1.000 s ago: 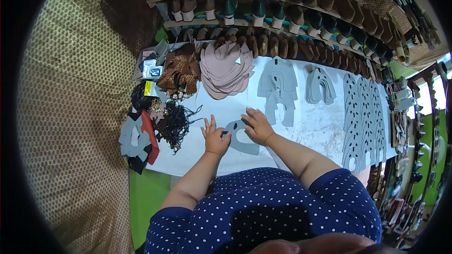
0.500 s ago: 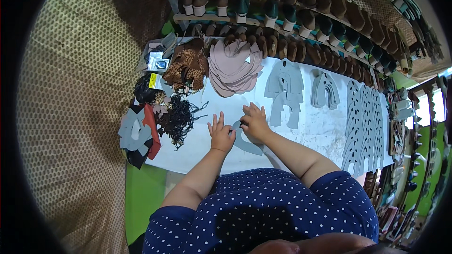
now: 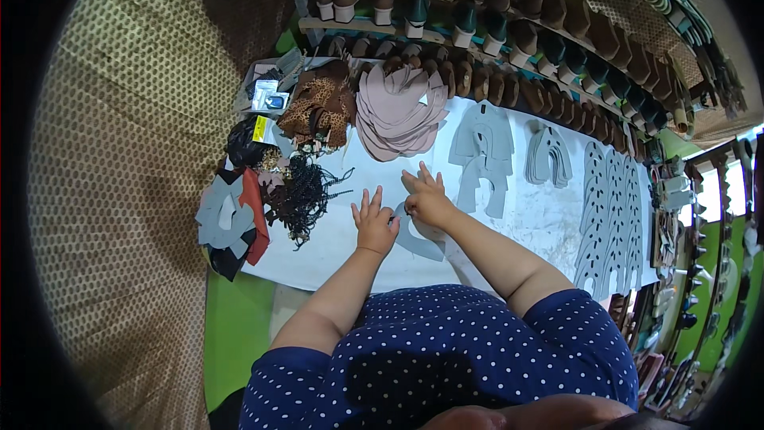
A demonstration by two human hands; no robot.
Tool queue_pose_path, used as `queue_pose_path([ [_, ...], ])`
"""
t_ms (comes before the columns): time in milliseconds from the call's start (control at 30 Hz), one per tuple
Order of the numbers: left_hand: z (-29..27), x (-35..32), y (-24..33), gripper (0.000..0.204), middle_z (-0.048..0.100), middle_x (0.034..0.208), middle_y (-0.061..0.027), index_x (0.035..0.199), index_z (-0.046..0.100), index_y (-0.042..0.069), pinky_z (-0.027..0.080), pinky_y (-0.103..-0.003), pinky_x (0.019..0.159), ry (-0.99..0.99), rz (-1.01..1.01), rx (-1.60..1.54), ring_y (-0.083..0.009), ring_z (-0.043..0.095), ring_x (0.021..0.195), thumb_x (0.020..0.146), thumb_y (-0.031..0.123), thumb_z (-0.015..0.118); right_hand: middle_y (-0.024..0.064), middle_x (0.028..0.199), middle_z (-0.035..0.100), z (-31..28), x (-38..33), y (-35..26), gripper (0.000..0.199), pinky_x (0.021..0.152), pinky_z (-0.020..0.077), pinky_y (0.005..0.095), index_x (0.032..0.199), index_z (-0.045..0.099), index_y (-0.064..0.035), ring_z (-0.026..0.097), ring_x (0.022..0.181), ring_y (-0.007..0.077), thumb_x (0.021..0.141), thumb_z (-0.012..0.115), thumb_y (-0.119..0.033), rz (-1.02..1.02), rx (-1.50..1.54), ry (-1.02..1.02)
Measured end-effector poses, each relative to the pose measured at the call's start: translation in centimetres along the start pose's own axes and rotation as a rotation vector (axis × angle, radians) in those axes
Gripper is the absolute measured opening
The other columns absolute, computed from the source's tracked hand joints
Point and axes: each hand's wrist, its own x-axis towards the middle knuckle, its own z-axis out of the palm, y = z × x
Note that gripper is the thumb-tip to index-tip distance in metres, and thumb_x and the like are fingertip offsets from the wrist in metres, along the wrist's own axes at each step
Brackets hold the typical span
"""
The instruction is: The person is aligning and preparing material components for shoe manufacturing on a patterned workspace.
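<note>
Grey piece [image 3: 415,245], one, at two hands [image 3: 376,231]

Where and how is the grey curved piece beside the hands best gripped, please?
Probably by the near edge of the grey curved piece, pinched from the near side: it looks flat on the white tabletop, and that edge is uncovered, while the left hand and right hand are at its far end.

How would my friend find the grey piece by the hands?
Find the white table, then its near side, where the left hand and right hand reach in. Between them lies a curved grey piece. The other grey pieces lie away from the hands.
</note>
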Motion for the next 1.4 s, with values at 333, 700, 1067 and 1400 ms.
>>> queue_pose_path([
  [333,-0.1,-0.1,0.0,0.017,0.038,0.158,-0.0147,0.086,0.069,0.010,0.009,-0.066,0.118,-0.004,-0.005,0.013,-0.0417,0.023,0.150,0.077,0.020,0.078,0.0113,0.157,0.039,0.3,0.9,-1.5,0.010,0.111,0.0129,0.0782,0.083,0.078,-0.0106,0.014,0.153,0.0440,0.076,0.073,-0.017,0.034,-0.089,-0.052],
  [700,-0.1,-0.1,0.0,0.018,0.037,0.158,-0.0168,0.089,0.070,0.010,0.009,-0.065,0.118,-0.008,-0.008,0.022,-0.0419,0.022,0.150,0.078,0.021,0.077,0.0051,0.152,0.045,1.8,-3.2,1.5,0.022,0.115,0.0253,0.0650,0.102,0.076,-0.0219,0.030,0.147,0.0391,0.081,0.071,-0.021,-0.282,-0.128,0.130],
  [1067,-0.8,1.3,2.4,0.011,0.027,0.164,-0.0165,0.080,0.078,0.013,0.005,-0.072,0.115,-0.093,-0.353,-0.094,-0.0430,0.014,0.153,0.080,0.024,0.075,0.0064,0.161,0.034,1.0,-4.5,2.6,0.046,0.115,0.0171,0.0698,0.133,0.063,-0.0291,0.023,0.151,0.0364,0.088,0.062,-0.040,-0.311,-0.244,0.032],
  [1400,-1.9,3.2,4.0,0.021,0.027,0.164,-0.0158,0.087,0.080,0.015,0.000,-0.073,0.114,-0.262,-0.341,-0.081,-0.0454,0.003,0.153,0.090,0.030,0.065,0.0078,0.160,0.034,0.9,-4.2,3.3,0.050,0.114,0.0164,0.0719,0.135,0.059,-0.0236,0.021,0.151,0.0368,0.089,0.061,-0.042,-0.341,-0.239,-0.044],
])
